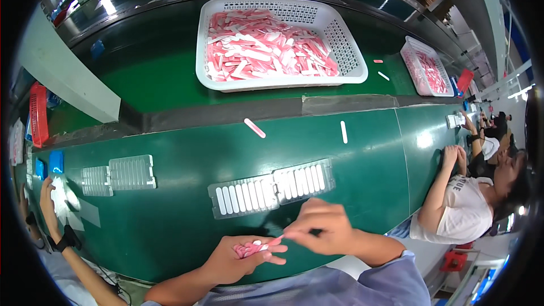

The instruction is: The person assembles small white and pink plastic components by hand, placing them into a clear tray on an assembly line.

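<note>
Two trays: a pair of clear, ribbed plastic blister trays (pixel 272 188) lies end to end on the green conveyor belt (pixel 187 232), just beyond both hands, slots filled with white strips.
Other trays: two more clear blister trays (pixel 118 174) lie further left on the same belt, near a neighbouring person's hand (pixel 47 192).
Basket: a large white perforated plastic basket (pixel 351 51), heaped with pink and white strips, sits on the upper belt, well apart from the hands; a smaller white basket (pixel 416 59) of the same goods stands to its right.
Loose pieces: one pink strip (pixel 254 127) and one white strip (pixel 343 131) lie on the belt between the large basket and the pair of trays.
Obstruction: nothing lies between the hands and the nearest trays.
Left hand (pixel 241 256): palm up, fingers curled into a loose cup around a small bundle of pink plastic strips (pixel 250 247).
Right hand (pixel 323 228): thumb and forefinger pinched together on the end of a single pink strip (pixel 276 241); the other fingers are folded.
Single strip's axis: long axis runs roughly left to right, dipping slightly left, its far end touching the bundle in the left palm.
Co-worker: a seated person in a white shirt (pixel 462 209) rests forearms on the belt's right edge.
</note>
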The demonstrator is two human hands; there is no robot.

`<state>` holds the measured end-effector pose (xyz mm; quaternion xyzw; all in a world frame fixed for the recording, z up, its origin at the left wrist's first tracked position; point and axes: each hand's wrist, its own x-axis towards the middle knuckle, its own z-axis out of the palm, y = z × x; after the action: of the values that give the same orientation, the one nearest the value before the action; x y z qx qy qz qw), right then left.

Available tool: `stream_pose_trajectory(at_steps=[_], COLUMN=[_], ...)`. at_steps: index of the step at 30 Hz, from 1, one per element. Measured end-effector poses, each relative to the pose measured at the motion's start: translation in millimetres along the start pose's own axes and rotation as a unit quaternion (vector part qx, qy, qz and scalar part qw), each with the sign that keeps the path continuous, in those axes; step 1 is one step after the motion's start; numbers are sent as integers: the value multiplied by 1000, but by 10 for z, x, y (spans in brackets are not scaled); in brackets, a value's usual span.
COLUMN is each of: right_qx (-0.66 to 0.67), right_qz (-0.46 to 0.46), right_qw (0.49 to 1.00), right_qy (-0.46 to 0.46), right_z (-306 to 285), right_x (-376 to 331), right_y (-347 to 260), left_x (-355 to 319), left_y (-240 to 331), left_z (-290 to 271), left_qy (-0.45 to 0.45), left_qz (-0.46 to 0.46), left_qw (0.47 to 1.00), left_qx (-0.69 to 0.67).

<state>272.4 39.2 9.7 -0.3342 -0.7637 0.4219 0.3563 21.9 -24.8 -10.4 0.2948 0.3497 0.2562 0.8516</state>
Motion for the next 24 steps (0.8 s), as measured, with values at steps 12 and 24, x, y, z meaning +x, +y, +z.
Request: stream_pose_trajectory(at_steps=[12,24], right_qx=[-446,-319], right_qz=[-90,-59], right_qw=[890,945], right_qy=[-24,-30], right_z=[-779,-864], right_x=[-214,-26], right_y=[461,277], left_x=[-12,-101], left_y=[104,256], left_z=[-60,36], left_qy=[-64,-79], left_qz=[-40,-19], left_qw=[997,980], left_qx=[-11,180])
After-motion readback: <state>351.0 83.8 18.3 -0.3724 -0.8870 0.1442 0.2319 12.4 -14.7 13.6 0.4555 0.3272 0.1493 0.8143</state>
